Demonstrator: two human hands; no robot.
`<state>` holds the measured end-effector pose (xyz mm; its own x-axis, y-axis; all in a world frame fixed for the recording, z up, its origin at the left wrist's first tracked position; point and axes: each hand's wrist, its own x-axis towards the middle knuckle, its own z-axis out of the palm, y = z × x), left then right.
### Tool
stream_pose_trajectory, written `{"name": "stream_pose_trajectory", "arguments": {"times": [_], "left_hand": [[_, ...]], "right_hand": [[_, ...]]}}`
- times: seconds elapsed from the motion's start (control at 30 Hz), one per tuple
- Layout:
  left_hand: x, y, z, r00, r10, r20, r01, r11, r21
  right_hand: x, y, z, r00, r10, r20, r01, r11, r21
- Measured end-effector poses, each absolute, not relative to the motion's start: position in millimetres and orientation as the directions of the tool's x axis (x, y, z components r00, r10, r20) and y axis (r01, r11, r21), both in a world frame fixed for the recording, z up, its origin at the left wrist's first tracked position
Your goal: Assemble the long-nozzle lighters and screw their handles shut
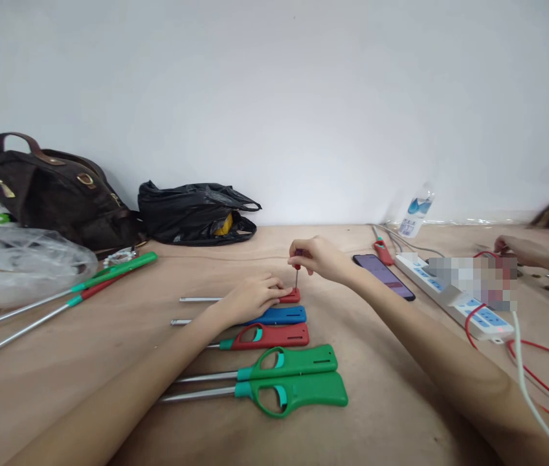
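My right hand (322,259) pinches a small screwdriver (296,277) with a red handle, its thin shaft upright. The tip meets the handle of the farthest red gas lighter (294,297). With its fingers closed over that handle, my left hand (251,298) holds the lighter against the table and hides much of it. Toward me lie a blue gas lighter (281,316), partly under my left hand, a second red gas lighter (296,335), and two green gas lighters (316,359), all with metal tubes pointing left.
A black plastic bag (191,210), a dark bag (61,200) and two long lighters (119,266) lie left. Right are a phone (384,275), a red lighter (382,251), a white power strip (449,294), cables and a bottle (416,210). Another person's hand (522,249) shows far right.
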<state>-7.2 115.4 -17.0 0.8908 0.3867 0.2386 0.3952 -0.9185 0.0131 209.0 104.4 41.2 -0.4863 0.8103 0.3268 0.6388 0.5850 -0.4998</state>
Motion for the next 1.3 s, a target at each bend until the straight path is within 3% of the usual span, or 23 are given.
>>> {"name": "stream_pose_trajectory", "arguments": {"times": [0.1, 0.17, 0.3, 0.47, 0.6, 0.8, 1.0, 1.3], "left_hand": [[-7.3, 115.2, -17.5, 0.888, 0.384, 0.253, 0.401, -0.916, -0.02], [-7.4, 114.9, -17.3, 0.891, 0.379, 0.248, 0.4, -0.916, -0.036], [-7.4, 114.4, -16.0, 0.898, 0.364, 0.248, 0.385, -0.922, -0.042], [-7.3, 115.4, -16.6, 0.899, 0.368, 0.24, 0.384, -0.923, -0.024], [-6.2, 115.8, -16.7, 0.892, 0.395, 0.219, 0.402, -0.916, 0.011], [-6.2, 115.3, -15.9, 0.891, 0.406, 0.201, 0.41, -0.912, 0.023], [-7.3, 115.5, -16.9, 0.889, 0.4, 0.225, 0.401, -0.915, 0.043], [-6.6, 115.2, -16.5, 0.889, 0.387, 0.245, 0.388, -0.921, 0.046]], "right_hand": [[196.1, 103.0, 31.3, -0.422, 0.792, 0.442, 0.762, 0.574, -0.3], [190.8, 100.6, 27.5, -0.426, 0.775, 0.466, 0.772, 0.58, -0.259], [194.6, 94.2, 35.6, -0.579, 0.705, 0.41, 0.606, 0.708, -0.362], [209.5, 94.0, 54.0, -0.63, 0.752, 0.192, 0.508, 0.587, -0.63], [214.0, 99.7, 52.5, -0.616, 0.759, 0.211, 0.419, 0.542, -0.728], [212.4, 104.2, 43.2, -0.571, 0.777, 0.264, 0.395, 0.542, -0.742], [207.3, 104.8, 38.4, -0.493, 0.782, 0.382, 0.449, 0.604, -0.659], [200.5, 103.1, 31.6, -0.424, 0.788, 0.446, 0.467, 0.613, -0.638]]}}
